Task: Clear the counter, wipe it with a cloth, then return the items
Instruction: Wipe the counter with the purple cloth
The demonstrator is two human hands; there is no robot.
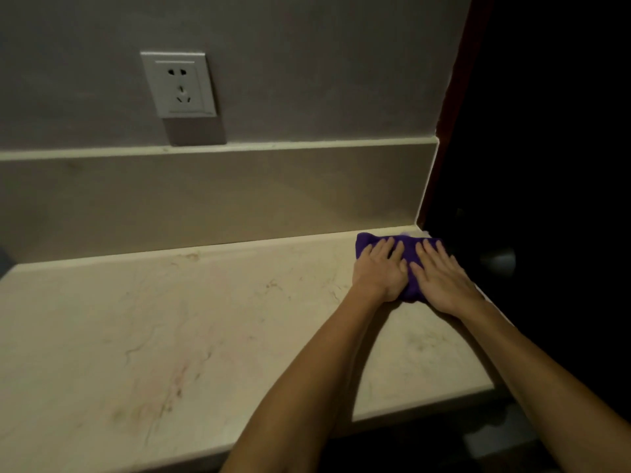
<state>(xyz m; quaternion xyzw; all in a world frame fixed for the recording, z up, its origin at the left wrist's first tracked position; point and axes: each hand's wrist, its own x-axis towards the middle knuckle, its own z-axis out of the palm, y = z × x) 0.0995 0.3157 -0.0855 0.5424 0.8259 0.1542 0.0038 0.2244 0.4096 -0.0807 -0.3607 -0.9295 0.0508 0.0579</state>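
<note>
A purple cloth (409, 256) lies bunched at the far right corner of the pale marble counter (170, 329), close to the backsplash. My left hand (379, 269) presses flat on the cloth's left part, fingers straight and spread. My right hand (442, 278) lies flat on its right part, fingers pointing toward the wall. Both palms cover most of the cloth; only its far edge and a strip between the hands show. No other items stand on the counter in view.
A beige backsplash (211, 196) runs along the counter's back, with a white wall socket (179, 84) above it. The counter ends at its right edge (478, 336) beside a dark opening. Faint stains mark the counter surface at the left.
</note>
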